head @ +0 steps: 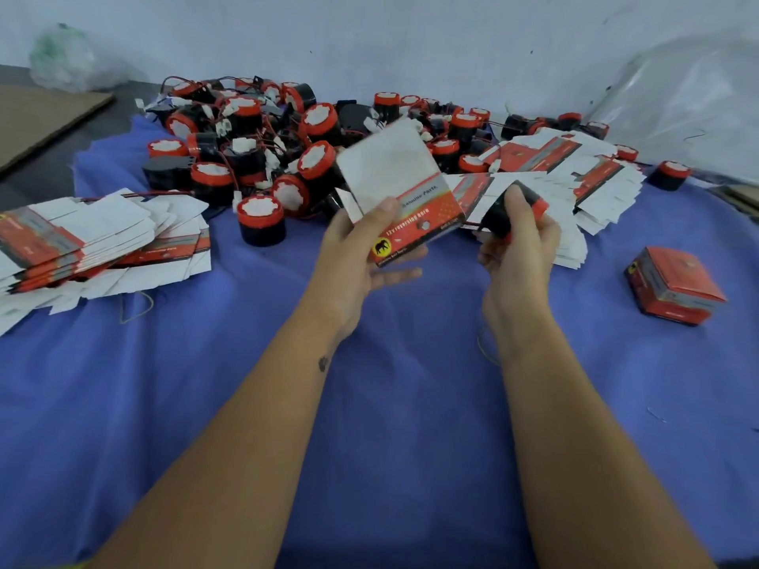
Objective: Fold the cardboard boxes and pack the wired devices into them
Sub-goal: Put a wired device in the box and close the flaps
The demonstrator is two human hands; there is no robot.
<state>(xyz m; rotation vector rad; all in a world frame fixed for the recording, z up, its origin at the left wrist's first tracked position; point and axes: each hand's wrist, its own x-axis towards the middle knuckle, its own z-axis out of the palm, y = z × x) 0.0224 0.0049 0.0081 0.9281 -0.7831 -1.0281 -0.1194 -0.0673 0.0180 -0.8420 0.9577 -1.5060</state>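
Note:
My left hand (361, 248) grips a partly opened red, grey and white cardboard box (404, 190), its white flap raised toward the far side. My right hand (519, 244) holds a black wired device with a red rim (509, 211) just to the right of the box, apart from it. A big pile of the same black and red wired devices (263, 137) lies at the back of the blue cloth. Flat unfolded boxes are stacked at the left (82, 240) and spread at the right (575, 174). One closed red box (673, 285) sits at the right.
A blue cloth (369, 404) covers the work surface. Brown cardboard sheet (37, 112) lies at the far left, with a clear plastic bag (61, 55) behind it. A large plastic sheet (690, 96) leans at the back right against the white wall.

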